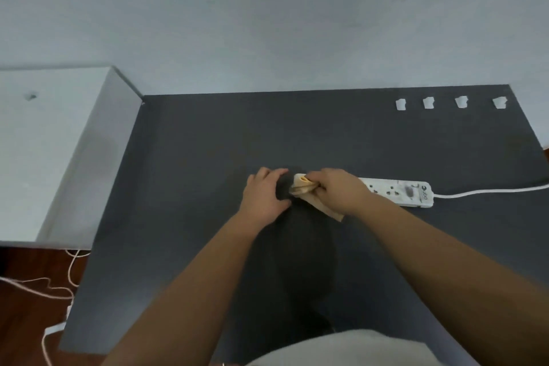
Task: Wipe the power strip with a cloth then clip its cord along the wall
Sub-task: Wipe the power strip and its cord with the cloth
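A white power strip (398, 191) lies flat across the dark grey table (193, 157), its right end smudged with dirt. Its white cord (487, 191) runs off to the right. My right hand (338, 190) is closed on a folded tan and yellow cloth (309, 192) pressed onto the strip's left part. My left hand (264, 196) sits cupped at the strip's left end, which it hides. Several white cord clips (401, 104) stand in a row at the table's far right, near the pale wall (267, 24).
A white box-like cabinet (53, 142) stands against the table's left side. Loose white cables (53, 291) trail over the wooden floor at lower left. The table's right edge cuts in near the cord.
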`<state>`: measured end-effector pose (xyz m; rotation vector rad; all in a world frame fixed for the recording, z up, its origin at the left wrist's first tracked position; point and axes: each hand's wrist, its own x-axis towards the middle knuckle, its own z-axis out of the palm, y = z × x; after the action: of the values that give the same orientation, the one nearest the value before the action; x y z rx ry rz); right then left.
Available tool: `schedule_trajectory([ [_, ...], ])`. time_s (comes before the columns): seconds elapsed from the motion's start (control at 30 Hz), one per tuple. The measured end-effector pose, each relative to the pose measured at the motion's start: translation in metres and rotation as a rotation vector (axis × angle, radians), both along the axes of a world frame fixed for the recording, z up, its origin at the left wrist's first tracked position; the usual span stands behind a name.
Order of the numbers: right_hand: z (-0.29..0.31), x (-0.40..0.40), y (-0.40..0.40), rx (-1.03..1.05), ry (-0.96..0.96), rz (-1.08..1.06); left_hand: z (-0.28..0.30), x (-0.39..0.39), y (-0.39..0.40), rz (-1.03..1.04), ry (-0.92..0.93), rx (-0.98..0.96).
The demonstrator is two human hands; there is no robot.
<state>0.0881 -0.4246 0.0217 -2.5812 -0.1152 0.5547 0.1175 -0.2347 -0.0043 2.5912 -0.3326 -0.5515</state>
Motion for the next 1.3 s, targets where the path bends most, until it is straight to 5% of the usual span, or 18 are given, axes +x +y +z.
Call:
schedule_trajectory([
  [0.17,-0.006,0.002,-0.026,-0.018,-0.171,-0.248,-0.009,0.0,0.008,0.033,0.048,-0.051],
  [0.33,-0.009,-0.01,-0.019,0.01,-0.028,0.028,-0.007,0.003,0.002,-0.031,0.034,-0.044],
  [0.47,-0.01,-0.013,-0.037,-0.002,-0.203,-0.286,-0.003,0.005,-0.004,-0.093,0.023,-0.046],
  [0.63,-0.008,-0.03,-0.031,0.003,-0.091,-0.041,-0.005,0.004,-0.011,-0.145,0.0,-0.044],
  [0.77,-0.008,-0.029,-0.043,-0.015,-0.246,-0.305,-0.005,0.005,-0.012,-0.154,-0.007,-0.025],
  [0.93,-0.009,-0.046,-0.023,-0.025,-0.111,-0.001,-0.007,0.007,-0.011,-0.181,-0.039,0.0],
  [1.1,-0.014,-0.048,-0.034,-0.066,-0.257,-0.373,-0.007,0.006,-0.011,-0.189,-0.039,0.011],
  [1.23,-0.017,-0.058,-0.019,-0.079,-0.175,-0.034,-0.006,0.008,-0.011,-0.191,-0.048,0.032],
  [1.3,-0.015,-0.054,-0.029,-0.046,-0.231,-0.154,-0.005,0.008,-0.012,-0.194,-0.044,0.039],
])
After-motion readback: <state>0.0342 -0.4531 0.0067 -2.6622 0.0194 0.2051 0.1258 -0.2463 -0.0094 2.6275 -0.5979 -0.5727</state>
